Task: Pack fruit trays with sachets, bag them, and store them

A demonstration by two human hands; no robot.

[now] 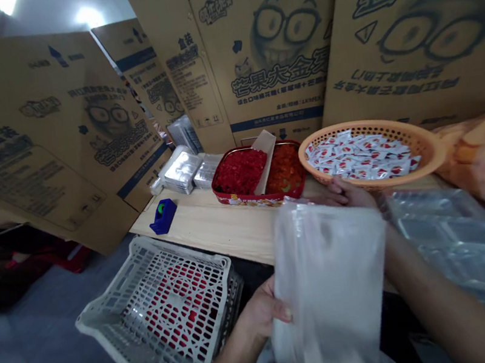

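A translucent plastic bag hangs upright in front of me, over the near edge of the wooden table. My left hand pinches its left edge, fingers closed on the film. My right hand grips the bag's top right corner, just in front of the orange basket of small red-and-white sachets.
A red tin tray holds red and orange pieces, split by a cardboard divider. Clear plastic packs and a blue tape dispenser lie at the left. A white slotted crate stands low left. Stacked clear trays lie right. Printed cartons wall the back.
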